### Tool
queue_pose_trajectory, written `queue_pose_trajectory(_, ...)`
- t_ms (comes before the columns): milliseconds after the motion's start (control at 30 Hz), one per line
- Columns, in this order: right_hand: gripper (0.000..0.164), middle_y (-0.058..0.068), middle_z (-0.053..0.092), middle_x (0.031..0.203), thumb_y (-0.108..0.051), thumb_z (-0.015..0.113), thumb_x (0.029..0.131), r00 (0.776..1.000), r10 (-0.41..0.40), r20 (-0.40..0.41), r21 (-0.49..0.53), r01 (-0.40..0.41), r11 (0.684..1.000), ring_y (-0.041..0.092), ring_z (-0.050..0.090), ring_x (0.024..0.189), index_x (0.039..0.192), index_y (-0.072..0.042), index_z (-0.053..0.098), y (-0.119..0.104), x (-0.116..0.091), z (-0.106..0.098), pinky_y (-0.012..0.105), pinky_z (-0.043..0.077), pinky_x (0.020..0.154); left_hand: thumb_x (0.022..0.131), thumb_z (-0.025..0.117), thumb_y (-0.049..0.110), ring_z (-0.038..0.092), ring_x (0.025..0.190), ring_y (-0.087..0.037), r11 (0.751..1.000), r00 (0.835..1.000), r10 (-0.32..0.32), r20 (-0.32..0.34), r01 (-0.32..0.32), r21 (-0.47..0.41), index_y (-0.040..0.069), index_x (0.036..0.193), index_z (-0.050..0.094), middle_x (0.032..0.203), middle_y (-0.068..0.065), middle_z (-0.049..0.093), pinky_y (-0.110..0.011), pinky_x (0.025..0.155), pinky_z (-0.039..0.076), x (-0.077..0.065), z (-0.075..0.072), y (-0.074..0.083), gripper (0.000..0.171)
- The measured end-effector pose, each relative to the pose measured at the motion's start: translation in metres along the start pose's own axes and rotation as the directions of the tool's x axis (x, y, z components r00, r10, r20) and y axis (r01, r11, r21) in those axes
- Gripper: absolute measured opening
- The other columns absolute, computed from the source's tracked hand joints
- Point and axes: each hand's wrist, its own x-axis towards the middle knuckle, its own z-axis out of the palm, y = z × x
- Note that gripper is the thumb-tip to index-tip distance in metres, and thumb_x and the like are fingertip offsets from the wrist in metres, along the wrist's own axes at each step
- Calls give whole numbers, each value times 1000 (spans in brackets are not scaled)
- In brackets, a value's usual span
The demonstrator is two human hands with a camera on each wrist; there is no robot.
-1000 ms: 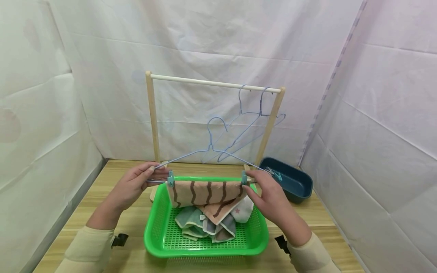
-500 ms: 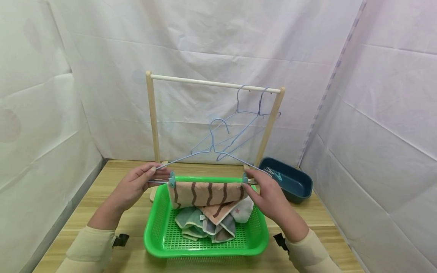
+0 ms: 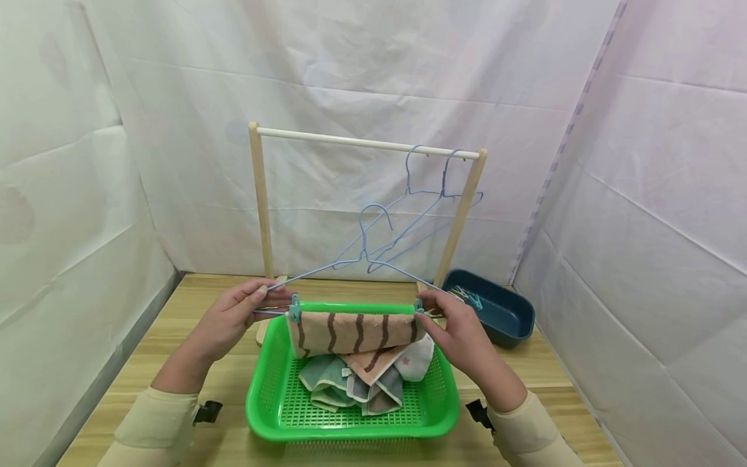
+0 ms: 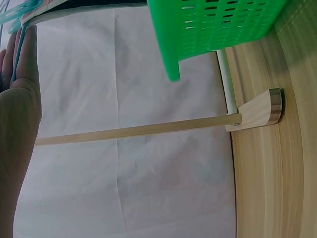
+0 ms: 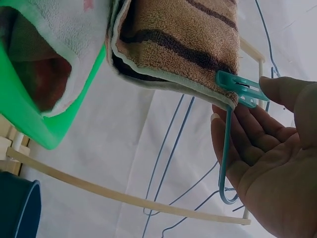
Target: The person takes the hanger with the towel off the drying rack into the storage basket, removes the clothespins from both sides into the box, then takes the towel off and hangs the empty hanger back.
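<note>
A blue wire hanger is held up over the green basket. Its left end lies in my left hand, thumb pressing the wire against the fingers. Over the bottom bar is folded a peach towel with wavy brown stripes. One teal clothespin clips the towel's left edge. At its right edge my right hand pinches a second teal clothespin, thumb at its tail and fingers beneath. The towel's lower corner overlaps a green-and-grey cloth and a white cloth with a pink star in the basket.
Behind the basket stands a wooden rack with a white rod. Two blue hangers hang at the rod's right end. A navy box with several clothespins sits at the back right. White cloth walls surround the wooden table.
The held hanger has shifted slightly right and down, with the towel on it. The two hangers on the rack have swung a little. Both hands keep nearly the same places.
</note>
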Motion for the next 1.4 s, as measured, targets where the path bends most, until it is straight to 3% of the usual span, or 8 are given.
queue_pose_trajectory(67,32,3,75,120,-8,81,103,1000,10,3,23,-10,1000,21,74,107,134,-9,71,0,0,0,53,66,88,122,30,4,72,130,-17,1000,1000,-1,1,1,2,-5,146,60,141,-3,74,-31,107,61,0,0,-1,40)
queue_pose_trajectory(267,31,-5,75,116,-10,82,102,999,26,25,82,-28,996,14,73,106,132,-14,72,1,1,1,48,66,88,122,30,3,72,130,-16,1000,1000,1,-4,-1,4,-17,145,53,140,-3,75,-31,107,61,0,0,-1,39)
queue_pose_trajectory(467,34,0,78,114,-12,83,102,998,24,50,97,-28,995,10,73,102,134,-17,73,3,1,3,44,67,87,122,30,3,72,130,-17,1000,1000,4,-5,-4,-6,-20,144,50,140,-3,75,-32,107,62,1,1,-2,38)
queue_pose_trajectory(700,33,5,78,114,-11,82,102,998,14,59,119,-21,993,11,73,100,133,-17,74,3,1,3,55,67,85,122,30,3,72,129,-17,1000,1000,5,-8,-5,4,-22,144,48,140,-3,75,-31,107,61,1,2,-2,39)
queue_pose_trajectory(900,33,5,78,114,-11,83,102,999,-2,48,115,-4,993,10,73,99,133,-17,74,2,1,2,49,68,84,122,29,4,72,129,-17,1000,1000,6,-7,-6,7,-23,144,48,140,-3,75,-32,107,61,2,2,-2,39)
queue_pose_trajectory(1067,32,3,78,114,-11,83,101,999,-1,39,120,-3,993,10,73,98,132,-18,75,3,1,2,52,68,84,122,29,4,72,130,-17,1000,1000,5,-5,-5,8,-23,144,47,141,-3,75,-32,107,61,2,2,-2,39)
queue_pose_trajectory(1300,27,-4,79,109,-15,83,102,999,33,28,144,-37,989,8,74,97,128,-18,77,3,1,2,37,68,85,122,30,5,72,130,-18,1000,1000,-6,-6,6,6,-21,145,48,141,-3,75,-32,107,61,3,3,-1,39)
queue_pose_trajectory(1400,25,-10,78,107,-15,83,101,999,44,14,151,-45,988,8,75,96,126,-19,78,2,2,3,38,68,84,122,30,5,72,131,-17,1000,1000,-9,-5,9,9,-22,145,47,141,-3,74,-32,107,61,3,2,0,39)
